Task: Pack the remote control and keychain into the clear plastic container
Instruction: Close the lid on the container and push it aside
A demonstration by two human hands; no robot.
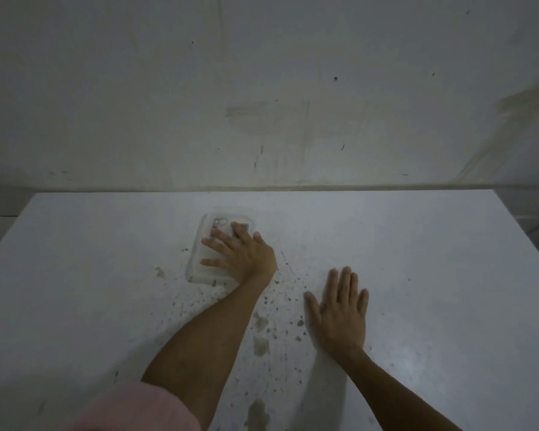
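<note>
A clear plastic container (199,262) lies on the white table (417,259), left of centre, with its lid on. Through the lid at its far end I see a keychain ring (219,223) and a grey part of the remote control (246,227). My left hand (241,255) lies flat on top of the lid with fingers spread, covering most of it. My right hand (339,312) rests flat on the bare table to the right, palm down, fingers apart, holding nothing.
The table top carries brown stains and specks (260,343) between and below my hands. A stained pale wall (262,88) rises just behind the table's far edge. A pink sleeve (131,412) shows at the bottom left.
</note>
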